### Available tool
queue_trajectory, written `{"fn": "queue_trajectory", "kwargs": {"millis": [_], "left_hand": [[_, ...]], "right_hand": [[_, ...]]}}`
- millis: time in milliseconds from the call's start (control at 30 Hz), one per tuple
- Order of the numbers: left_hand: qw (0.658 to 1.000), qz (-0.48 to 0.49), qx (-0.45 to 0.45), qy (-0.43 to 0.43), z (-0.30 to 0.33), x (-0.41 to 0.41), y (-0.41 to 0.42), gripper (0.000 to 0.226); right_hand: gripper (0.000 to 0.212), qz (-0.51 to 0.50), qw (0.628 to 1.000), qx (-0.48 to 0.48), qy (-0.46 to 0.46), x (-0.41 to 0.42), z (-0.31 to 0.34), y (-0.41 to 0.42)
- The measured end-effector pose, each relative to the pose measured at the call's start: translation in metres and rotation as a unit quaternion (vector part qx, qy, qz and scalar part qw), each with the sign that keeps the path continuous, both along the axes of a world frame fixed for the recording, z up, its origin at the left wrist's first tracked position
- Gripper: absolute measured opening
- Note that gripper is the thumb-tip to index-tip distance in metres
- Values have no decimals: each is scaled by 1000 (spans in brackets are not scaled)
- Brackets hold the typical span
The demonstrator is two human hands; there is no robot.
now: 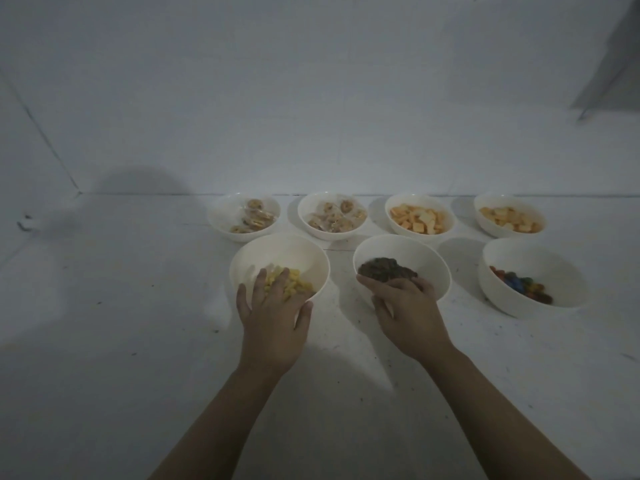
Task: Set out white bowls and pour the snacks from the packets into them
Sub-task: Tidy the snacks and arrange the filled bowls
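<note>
The white table [145,341] carries seven white bowls in two rows, and no packets are in view — pouring looks finished, so the step in hand is probably squaring up the front row.

Front row, from nine o'clock to three o'clock: the bowl of yellow puffs [277,252], the bowl of dark brown snack [415,252], and the bowl of coloured candies [533,265], which sits untouched and a little apart from the brown one. Behind, toward twelve o'clock, four smaller-looking bowls: two of wrapped cookies [227,209] [313,206] and two of orange crackers [420,199] [509,201].

To do this well, slide each bowl flat on the table rather than lifting or tipping it — the heaps lie against the near walls, and a jerk could spill them. Keep fingertips off the food.

The left hand [273,317] is spread, fingers straight over the near rim of the yellow bowl, thumb against its outer wall. The right hand [405,306] curls round the near rim of the brown bowl, fingers clamped on its edge.
</note>
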State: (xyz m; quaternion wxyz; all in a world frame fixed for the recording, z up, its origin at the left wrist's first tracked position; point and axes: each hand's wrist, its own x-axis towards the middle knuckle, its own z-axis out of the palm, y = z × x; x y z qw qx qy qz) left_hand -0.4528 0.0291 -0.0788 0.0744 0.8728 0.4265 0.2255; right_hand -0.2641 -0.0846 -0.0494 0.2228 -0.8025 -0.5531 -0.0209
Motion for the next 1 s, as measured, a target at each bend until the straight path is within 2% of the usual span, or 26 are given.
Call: {"fn": "queue_trajectory", "kwargs": {"millis": [333, 433, 567, 700, 867, 1000], "left_hand": [[1000, -3, 0, -5, 0, -1, -1, 50], [999, -15, -7, -39, 2, -4, -2, 47], [990, -58, 14, -127, 5, -17, -10, 39], [979, -103, 14, -174, 9, -15, -24, 41], [974, -162, 8, -160, 19, 22, -49, 44], [974, -195, 3, -116, 19, 59, -67, 52]], "right_hand": [[43, -3, 1000, 17, -7, 3, -6, 0], [43, -8, 999, 37, -20, -2, -5, -3], [44, -118, 987, 112, -12, 9, 3, -19], [45, -241, 966, 97, 3, 42, 5, -39], [60, -346, 938, 30, 4, 65, -9, -59], [66, -347, 938, 4, 11, 86, -23, -70]]}}
